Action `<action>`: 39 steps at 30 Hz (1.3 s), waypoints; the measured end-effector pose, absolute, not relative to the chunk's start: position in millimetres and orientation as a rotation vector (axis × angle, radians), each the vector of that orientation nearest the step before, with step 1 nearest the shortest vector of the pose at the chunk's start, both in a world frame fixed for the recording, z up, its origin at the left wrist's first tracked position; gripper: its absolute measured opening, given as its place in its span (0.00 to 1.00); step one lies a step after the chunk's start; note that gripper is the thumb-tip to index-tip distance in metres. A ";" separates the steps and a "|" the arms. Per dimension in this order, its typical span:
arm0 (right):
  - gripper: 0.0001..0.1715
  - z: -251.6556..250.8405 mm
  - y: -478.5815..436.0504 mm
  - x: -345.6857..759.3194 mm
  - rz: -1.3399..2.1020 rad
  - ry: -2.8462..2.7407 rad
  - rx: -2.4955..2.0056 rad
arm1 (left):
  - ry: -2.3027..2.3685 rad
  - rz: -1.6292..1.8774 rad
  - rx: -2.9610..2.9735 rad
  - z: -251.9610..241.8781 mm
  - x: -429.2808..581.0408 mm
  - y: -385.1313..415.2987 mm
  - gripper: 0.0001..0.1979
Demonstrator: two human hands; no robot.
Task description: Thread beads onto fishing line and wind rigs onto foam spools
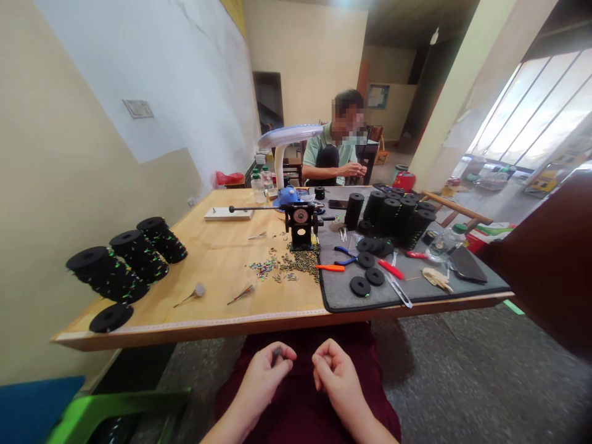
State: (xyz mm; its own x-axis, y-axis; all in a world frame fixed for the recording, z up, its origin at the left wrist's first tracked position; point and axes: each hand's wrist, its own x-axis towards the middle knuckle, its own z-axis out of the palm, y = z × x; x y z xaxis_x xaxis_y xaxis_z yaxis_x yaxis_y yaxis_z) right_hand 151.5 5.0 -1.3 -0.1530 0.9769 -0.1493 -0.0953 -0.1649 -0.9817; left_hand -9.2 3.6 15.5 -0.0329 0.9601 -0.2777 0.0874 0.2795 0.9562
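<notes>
Dark piece (276,355) mostly hiding in left hand (264,372), fingers pinching it | exposed end pointing up toward worktop (217,259), axis near upright | right hand (336,370) fingers curling closed, contents unclear

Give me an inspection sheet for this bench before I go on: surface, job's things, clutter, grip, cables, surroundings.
Surface: wooden table, grey mat on its right part.
Job's things: small dark piece pinched in the left hand, over the lap, off the table.
Clutter: black spools stacked at left, spool towers on the mat, loose beads, small winder, orange-handled tool.
Grip: left hand shut on the small dark piece; right hand curled shut, nothing seen in it.
Cables: nothing seen.
Surroundings: desk lamp, a person seated at the far end, windows at right.
</notes>
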 end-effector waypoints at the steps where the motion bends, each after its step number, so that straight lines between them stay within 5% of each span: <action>1: 0.19 -2.2 4.9 152.1 1.451 -1.158 -1.171 | 1.453 1.026 1.074 15.6 -11.0 4.5 0.03; 10: 0.12 -4.2 0.7 154.6 1.212 -1.481 -1.194 | 1.188 0.881 0.842 28.5 -1.2 2.3 0.15; 20: 0.06 5.2 2.6 157.2 1.282 -1.562 -1.139 | 1.285 1.012 1.068 29.7 -1.4 9.2 0.13; 26: 0.22 7.9 13.2 148.0 1.666 -1.314 -0.997 | 1.371 0.966 1.417 38.0 -1.6 7.7 0.11; 39: 0.24 11.0 22.1 152.0 1.632 -1.357 -1.129 | 1.369 0.796 1.634 61.5 -2.1 25.0 0.09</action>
